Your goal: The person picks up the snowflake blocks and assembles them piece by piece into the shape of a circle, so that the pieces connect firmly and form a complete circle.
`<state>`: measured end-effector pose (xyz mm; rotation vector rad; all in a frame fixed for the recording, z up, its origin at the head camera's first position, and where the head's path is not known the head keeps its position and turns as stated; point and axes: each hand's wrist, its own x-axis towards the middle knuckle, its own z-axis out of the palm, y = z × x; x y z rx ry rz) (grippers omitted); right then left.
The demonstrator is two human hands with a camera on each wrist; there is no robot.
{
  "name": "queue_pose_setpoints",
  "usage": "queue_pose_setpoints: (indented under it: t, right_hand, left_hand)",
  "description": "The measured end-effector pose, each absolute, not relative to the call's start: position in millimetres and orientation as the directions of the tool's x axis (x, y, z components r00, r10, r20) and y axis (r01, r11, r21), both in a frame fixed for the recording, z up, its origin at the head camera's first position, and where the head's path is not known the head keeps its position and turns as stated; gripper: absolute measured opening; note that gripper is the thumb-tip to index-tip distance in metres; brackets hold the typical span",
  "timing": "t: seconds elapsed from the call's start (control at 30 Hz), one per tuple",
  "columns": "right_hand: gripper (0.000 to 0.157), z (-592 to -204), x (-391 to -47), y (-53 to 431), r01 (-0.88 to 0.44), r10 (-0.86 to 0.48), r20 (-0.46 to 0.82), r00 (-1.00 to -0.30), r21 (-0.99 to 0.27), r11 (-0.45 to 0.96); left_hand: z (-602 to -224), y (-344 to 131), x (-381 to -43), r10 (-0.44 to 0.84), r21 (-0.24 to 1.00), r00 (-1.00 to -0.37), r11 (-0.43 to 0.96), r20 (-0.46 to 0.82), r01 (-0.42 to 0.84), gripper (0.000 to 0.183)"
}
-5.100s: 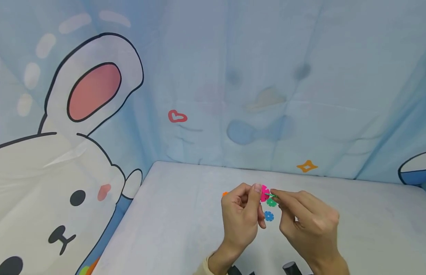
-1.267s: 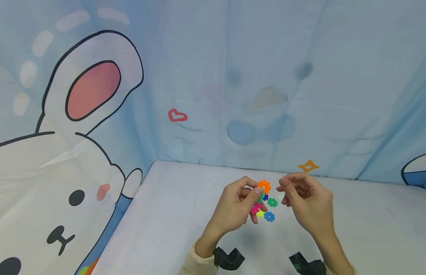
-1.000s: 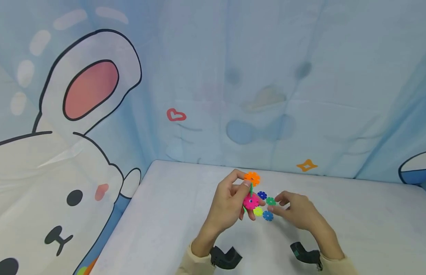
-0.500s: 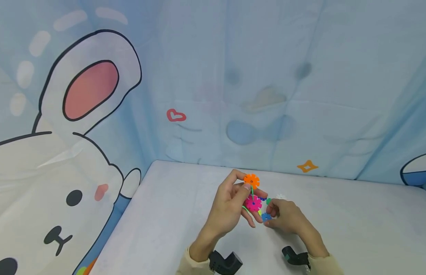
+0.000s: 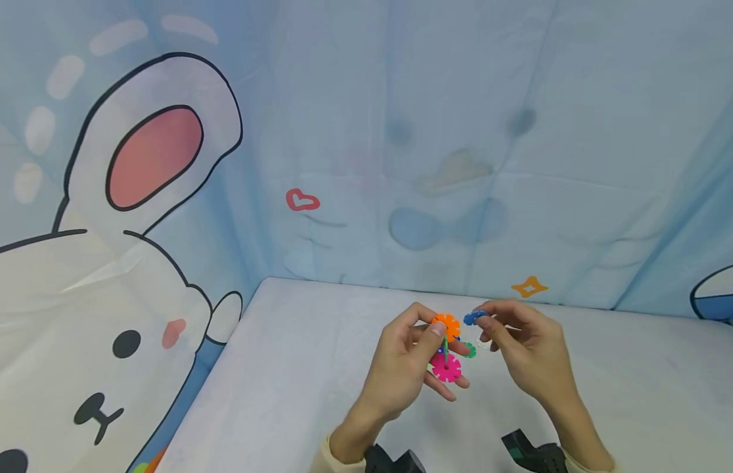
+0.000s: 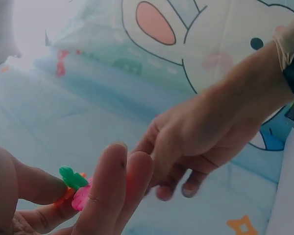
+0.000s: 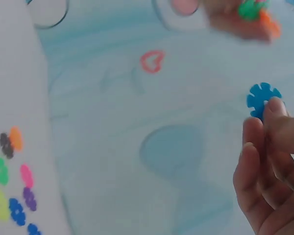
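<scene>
Blue disc [image 7: 260, 99] in right fingers [image 7: 250, 169], linked discs [image 5: 446, 359] in left fingers [image 5: 414, 316]

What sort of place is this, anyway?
Probably a play corner, perhaps makeshift: a pale table stands before a blue cartoon-printed curtain, and a person's right hand holds a blue notched disc like a toy piece.
</scene>
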<state>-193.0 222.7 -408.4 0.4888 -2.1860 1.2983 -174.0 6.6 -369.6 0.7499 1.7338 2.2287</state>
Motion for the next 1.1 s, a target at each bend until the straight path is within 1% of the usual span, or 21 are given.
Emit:
queue_pose_setpoints:
  t: [0.07, 0.17, 0.33, 0.43, 0.63, 0.7, 0.9, 1.1]
  right_hand:
    - [0.021, -395.3, -181.3, 219.5, -0.598, -0.006, 0.659, -0.752, -0.678, 0.427]
    - [0.022, -383.1, -170.3, 216.1, -0.630, -0.010, 0.684, -0.730, -0.666, 0.399]
    - [0.028, -377.5, -164.0, 212.0, -0.634, -0.039, 0.699, -0.714, -0.621, 0.461]
    - [0.031, -376.9, -162.9, 210.1, -0.648, -0.051, 0.714, -0.698, -0.600, 0.470]
    - [0.039, -374.2, -161.8, 207.5, -0.713, -0.077, 0.803, -0.591, -0.475, 0.516]
    - [0.041, -373.7, -161.6, 207.0, -0.721, -0.078, 0.820, -0.567, -0.447, 0.530]
    - [0.041, -376.1, -162.9, 203.0, -0.741, -0.069, 0.830, -0.554, -0.454, 0.496]
    - [0.043, -381.8, -167.1, 203.3, -0.760, -0.077, 0.816, -0.573, -0.495, 0.421]
  left_hand:
    - [-368.8, 9.8, -170.4, 0.482, 0.952, -0.844, -0.289, 0.233, 0.098, 0.024]
    - [-368.4, 13.2, -167.3, 0.499, 0.951, -0.840, -0.301, 0.213, 0.063, 0.023]
    - [-368.3, 14.9, -166.1, 0.507, 0.951, -0.837, -0.307, 0.207, 0.049, 0.023]
    - [-368.2, 14.4, -166.7, 0.516, 0.951, -0.832, -0.305, 0.205, 0.044, 0.024]
    - [-367.6, 11.5, -168.4, 0.534, 0.961, -0.823, -0.271, 0.191, 0.046, 0.024]
    - [-367.7, 9.8, -169.5, 0.541, 0.966, -0.822, -0.255, 0.179, 0.043, 0.023]
    - [-369.4, 4.3, -174.0, 0.538, 0.976, -0.832, -0.215, 0.138, 0.024, 0.020]
    - [-371.5, 3.3, -176.8, 0.531, 0.980, -0.838, -0.199, 0.123, 0.018, 0.020]
